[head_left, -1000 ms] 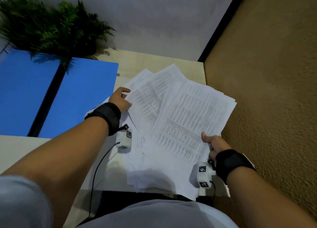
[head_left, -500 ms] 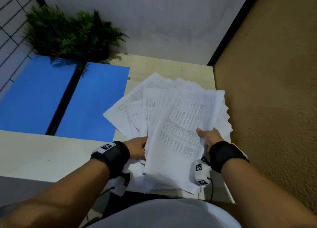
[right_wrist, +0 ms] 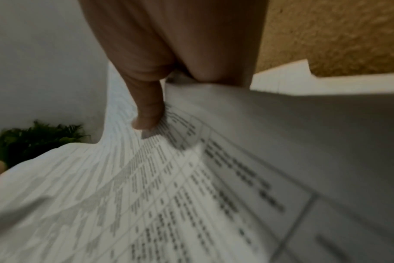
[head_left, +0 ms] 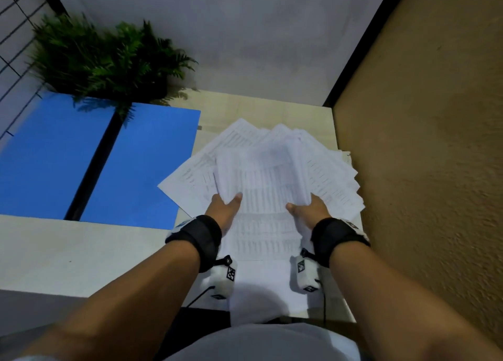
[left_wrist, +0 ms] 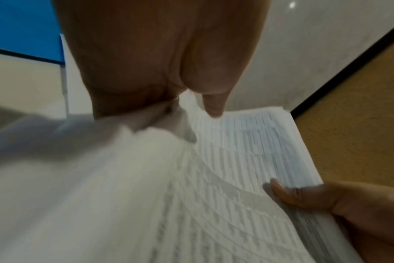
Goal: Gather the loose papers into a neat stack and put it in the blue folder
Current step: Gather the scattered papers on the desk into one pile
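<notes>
The folder (head_left: 98, 159) lay open on the tabletop (head_left: 68, 254), left of both grips. The left hand (head_left: 224, 209) pinched the papers' (head_left: 269, 181) left edge, thumb on top; the right hand (head_left: 309, 211) clasped their right edge, the fanned sheets between the grips.

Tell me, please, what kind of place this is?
Probably an office or study desk in a room corner: a pale desk carries printed papers and an open blue folder, with a potted fern by the wall.
</notes>
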The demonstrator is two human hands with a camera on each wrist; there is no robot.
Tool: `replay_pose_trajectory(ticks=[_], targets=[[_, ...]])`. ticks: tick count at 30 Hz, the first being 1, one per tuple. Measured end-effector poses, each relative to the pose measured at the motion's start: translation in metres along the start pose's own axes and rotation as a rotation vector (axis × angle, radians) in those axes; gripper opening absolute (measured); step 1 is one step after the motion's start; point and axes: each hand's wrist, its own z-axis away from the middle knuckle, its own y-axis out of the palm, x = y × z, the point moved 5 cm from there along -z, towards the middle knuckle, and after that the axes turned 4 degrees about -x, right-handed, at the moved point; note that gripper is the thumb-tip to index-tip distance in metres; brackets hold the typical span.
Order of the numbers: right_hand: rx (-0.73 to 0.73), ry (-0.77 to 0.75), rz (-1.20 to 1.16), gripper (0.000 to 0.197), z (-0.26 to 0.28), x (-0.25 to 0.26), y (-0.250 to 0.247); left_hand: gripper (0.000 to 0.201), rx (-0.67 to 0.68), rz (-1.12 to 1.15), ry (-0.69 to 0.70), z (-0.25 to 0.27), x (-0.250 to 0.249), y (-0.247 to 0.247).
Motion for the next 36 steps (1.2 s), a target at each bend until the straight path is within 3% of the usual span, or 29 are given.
replay_pose_trajectory(ticks=[2, 4, 5, 7, 9, 10, 12, 13, 15, 16, 18, 21, 26, 30, 33, 36], targets=[[0.059, 0.015, -0.085, 0.035, 0.004, -0.007, 0.012, 0.085, -0.005, -0.061, 0.032, 0.001, 0.005, 0.003], [0.076, -0.013, -0.156, 0.039, 0.004, -0.013, 0.016, 0.061, -0.091, -0.152, 0.103, 0.002, 0.004, -0.005], [0.018, -0.031, -0.193, 0.037, 0.004, -0.013, 0.012, 0.049, -0.149, -0.173, 0.132, 0.003, 0.002, -0.012], [-0.262, -0.017, -0.25, 0.038, -0.001, -0.017, -0.013, 0.037, -0.214, -0.141, 0.143, 0.002, 0.003, -0.027], [-0.566, 0.124, -0.06, 0.059, -0.001, -0.029, -0.048, 0.035, -0.242, -0.1, 0.13, 0.001, 0.007, -0.041], [-0.62, 0.219, 0.059, 0.071, 0.002, -0.034, -0.062, 0.036, -0.239, -0.095, 0.119, 0.002, 0.009, -0.045], [-0.53, 0.318, 0.046, 0.069, 0.002, -0.045, -0.071, 0.038, -0.228, -0.089, 0.118, 0.001, 0.014, -0.051], [-0.465, 0.288, -0.04, 0.055, 0.002, -0.046, -0.069, 0.038, -0.221, -0.085, 0.125, 0.0, 0.015, -0.051], [-0.468, 0.18, -0.222, 0.022, 0.008, -0.042, -0.062, 0.038, -0.203, -0.043, 0.126, -0.003, 0.02, -0.049], [-0.479, 0.127, -0.273, 0.019, 0.009, -0.042, -0.059, 0.038, -0.196, -0.007, 0.118, -0.004, 0.023, -0.047], [-0.375, 0.083, -0.347, 0.03, 0.007, -0.043, -0.049, 0.037, -0.17, 0.051, 0.108, -0.004, 0.028, -0.044], [-0.232, 0.163, -0.432, 0.045, 0.007, -0.043, -0.039, 0.032, -0.107, 0.098, 0.094, -0.005, 0.032, -0.041], [-0.387, 0.105, -0.401, 0.031, 0.005, -0.027, -0.052, 0.029, -0.14, 0.091, 0.106, -0.006, 0.029, -0.042], [-0.438, 0.014, -0.417, 0.006, 0.02, 0.003, -0.072, 0.03, -0.184, 0.066, 0.106, -0.007, 0.03, -0.049], [-0.575, -0.168, -0.223, 0.008, 0.037, 0.047, -0.108, 0.031, -0.185, 0.038, 0.104, -0.006, 0.032, -0.052], [-0.695, -0.346, -0.197, 0.019, 0.052, 0.084, -0.137, 0.029, -0.165, 0.045, 0.098, -0.006, 0.034, -0.052]])
